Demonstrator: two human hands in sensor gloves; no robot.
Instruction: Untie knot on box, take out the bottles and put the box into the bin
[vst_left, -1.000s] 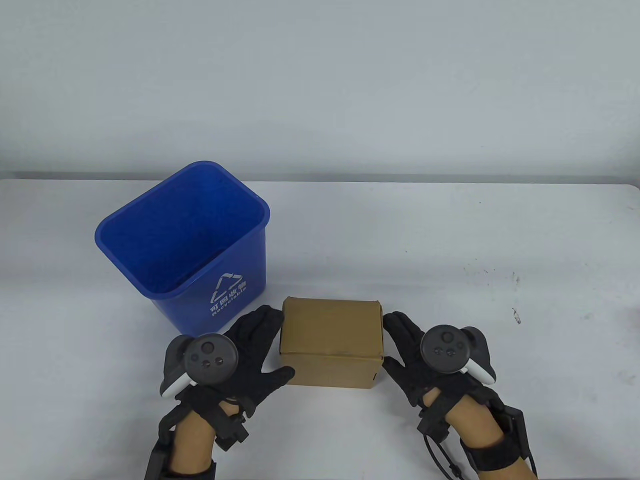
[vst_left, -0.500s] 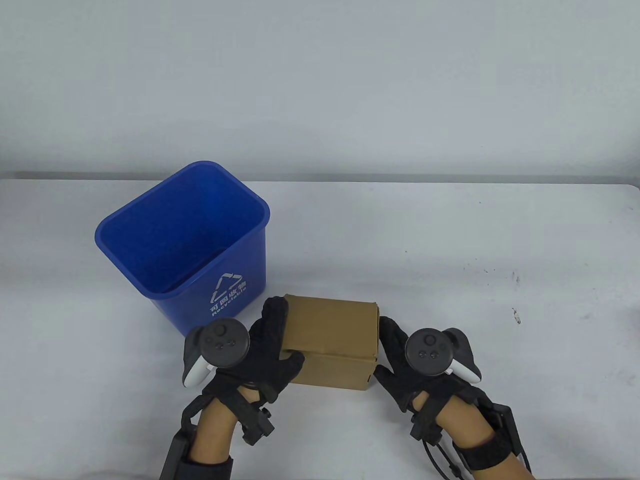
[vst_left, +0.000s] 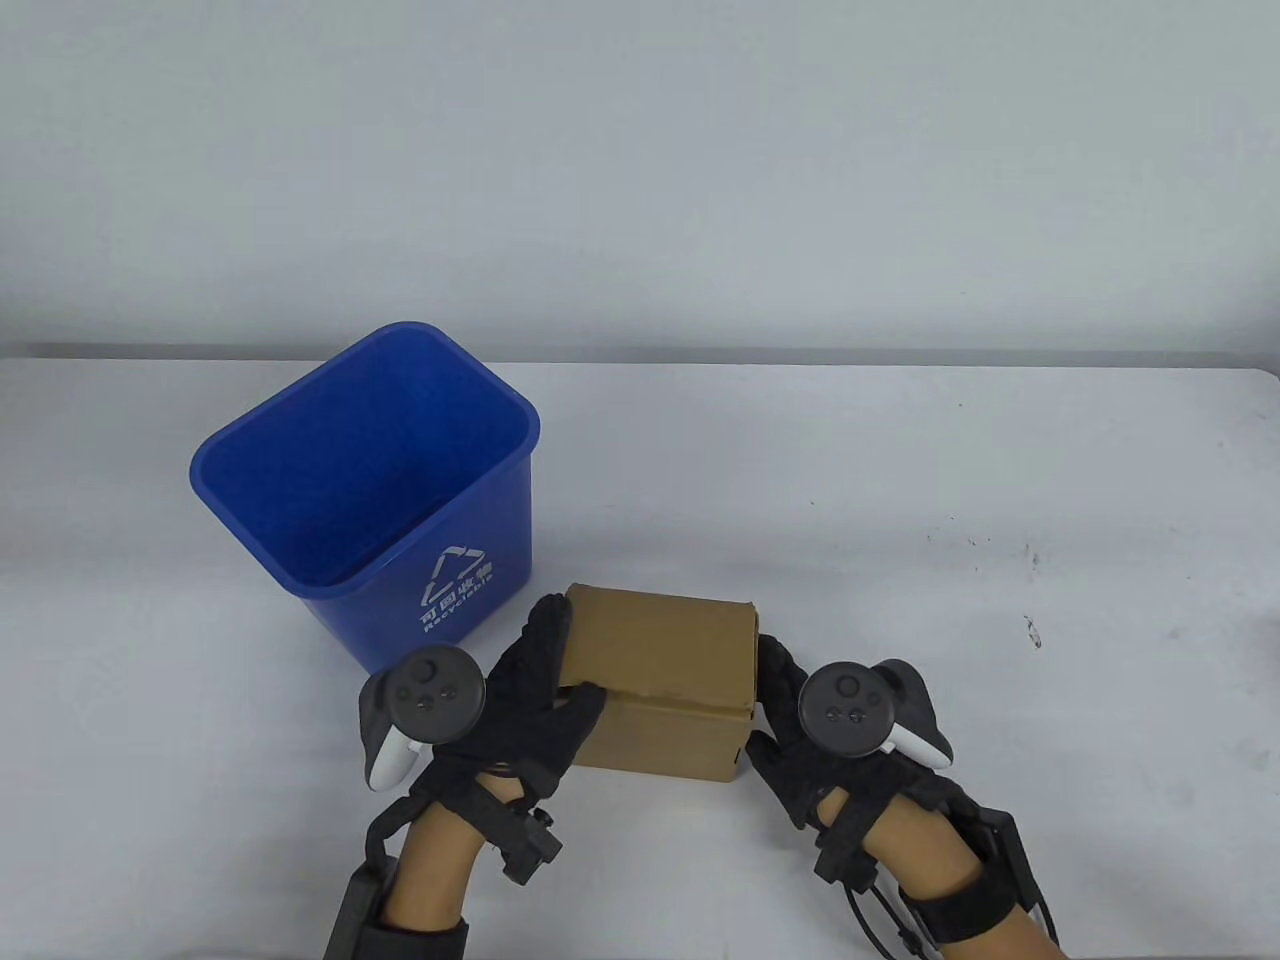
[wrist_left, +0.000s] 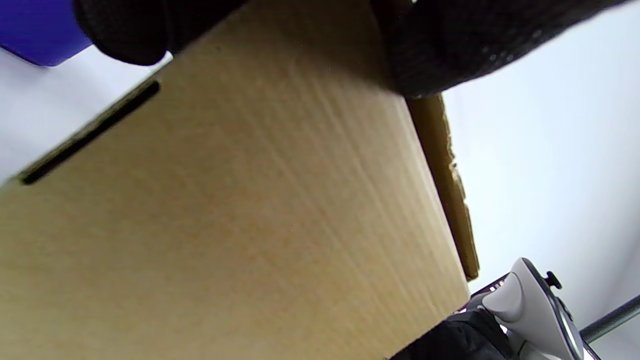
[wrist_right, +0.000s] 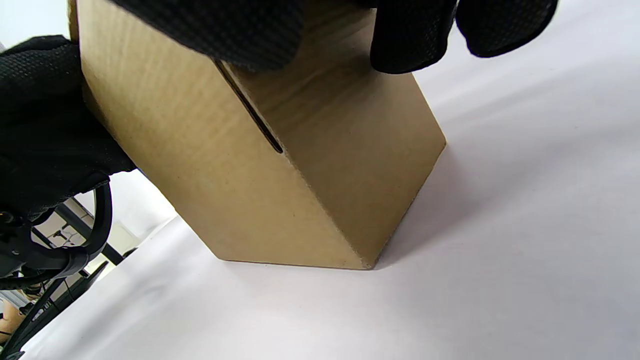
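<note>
The plain brown cardboard box (vst_left: 655, 680) is sitting on the white table (vst_left: 900, 560), just in front of the blue plastic recycling bin (vst_left: 370, 490). The left hand (vst_left: 530, 690) is gripping its left end, fingers together along the side and thumb hooked over the top edge. The right hand (vst_left: 790, 720) is pressing its fingers against the right end; can't really tell whether they're curling.

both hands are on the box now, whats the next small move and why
Probably lift the box and carry it left toward the bin. The left hand and right hand hold its two ends, no string or bottles show, and the bin stands open.
</note>
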